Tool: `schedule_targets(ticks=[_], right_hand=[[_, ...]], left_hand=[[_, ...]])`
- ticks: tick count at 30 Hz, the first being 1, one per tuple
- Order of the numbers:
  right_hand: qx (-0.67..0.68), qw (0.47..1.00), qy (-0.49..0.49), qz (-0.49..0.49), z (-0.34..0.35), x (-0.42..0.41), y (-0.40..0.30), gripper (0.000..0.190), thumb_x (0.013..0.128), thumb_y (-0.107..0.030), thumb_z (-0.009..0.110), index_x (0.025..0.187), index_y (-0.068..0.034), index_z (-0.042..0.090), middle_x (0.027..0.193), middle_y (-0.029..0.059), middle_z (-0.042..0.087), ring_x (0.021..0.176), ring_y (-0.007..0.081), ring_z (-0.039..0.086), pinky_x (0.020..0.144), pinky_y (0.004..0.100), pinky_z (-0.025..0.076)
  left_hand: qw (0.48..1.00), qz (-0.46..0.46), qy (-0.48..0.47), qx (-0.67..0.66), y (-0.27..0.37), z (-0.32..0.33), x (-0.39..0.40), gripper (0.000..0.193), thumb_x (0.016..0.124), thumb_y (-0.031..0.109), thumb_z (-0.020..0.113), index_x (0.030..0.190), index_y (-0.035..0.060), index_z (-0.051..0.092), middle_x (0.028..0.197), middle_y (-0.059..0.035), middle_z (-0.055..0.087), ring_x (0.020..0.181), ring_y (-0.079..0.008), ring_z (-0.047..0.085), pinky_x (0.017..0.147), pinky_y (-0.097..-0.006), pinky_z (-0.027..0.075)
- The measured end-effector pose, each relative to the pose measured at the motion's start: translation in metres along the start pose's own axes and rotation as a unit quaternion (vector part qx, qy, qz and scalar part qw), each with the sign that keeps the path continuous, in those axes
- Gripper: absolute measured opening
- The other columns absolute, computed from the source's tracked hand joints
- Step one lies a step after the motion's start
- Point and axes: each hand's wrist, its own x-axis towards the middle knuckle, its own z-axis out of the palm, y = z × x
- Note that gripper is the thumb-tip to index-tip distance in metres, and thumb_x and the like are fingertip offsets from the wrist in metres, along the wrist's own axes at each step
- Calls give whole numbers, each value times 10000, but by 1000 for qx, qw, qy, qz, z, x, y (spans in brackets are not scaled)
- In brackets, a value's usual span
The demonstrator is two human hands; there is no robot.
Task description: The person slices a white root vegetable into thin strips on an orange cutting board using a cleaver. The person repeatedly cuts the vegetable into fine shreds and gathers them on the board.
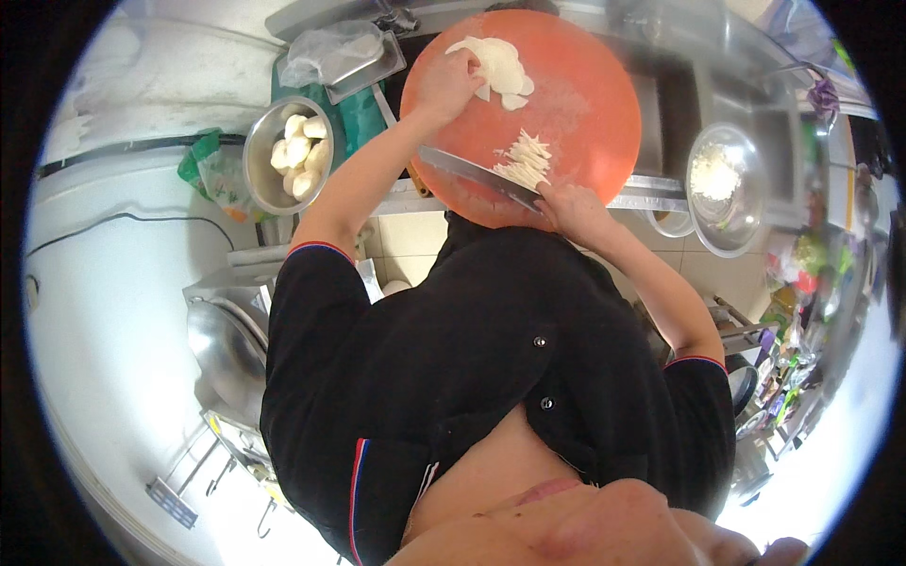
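A round orange cutting board (587,85) lies before me on the counter. At its upper left, my left hand (451,83) touches a fanned pile of thin pale slices (501,65), its fingertips at the pile's left edge. My right hand (572,212) grips a broad-bladed kitchen knife (481,172) near the board's front edge. The blade points left, its flat tilted. Just beyond it sits a small heap of pale cut strips (527,159). The knife's handle is mostly hidden in my fingers.
On the left stands a steel bowl (253,166) with several peeled pale vegetable pieces (300,152). A metal tray (368,74) with a plastic bag (329,51) is behind it. To the right, another steel bowl (729,230) holds pale shreds (713,175). Sink basins (750,99) lie beyond.
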Motion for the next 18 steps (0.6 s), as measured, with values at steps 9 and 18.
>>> schedule_targets(ticks=[9, 18], right_hand=[[-20, 999, 22, -12, 6, -1, 2, 209, 923, -226, 613, 959, -23, 577, 750, 218, 661, 725, 416, 670, 626, 523, 530], [2, 1000, 16, 2, 4, -2, -3, 206, 923, -219, 605, 985, -26, 569, 753, 222, 653, 740, 428, 661, 645, 535, 520]], left_hand=[[888, 452, -12, 87, 28, 11, 6, 117, 790, 95, 645, 897, 55, 619, 846, -84, 614, 858, -253, 645, 739, -397, 540], [842, 496, -83, 195, 21, 40, -11, 120, 758, 136, 614, 845, 55, 605, 858, -64, 608, 854, -228, 638, 727, -350, 557]])
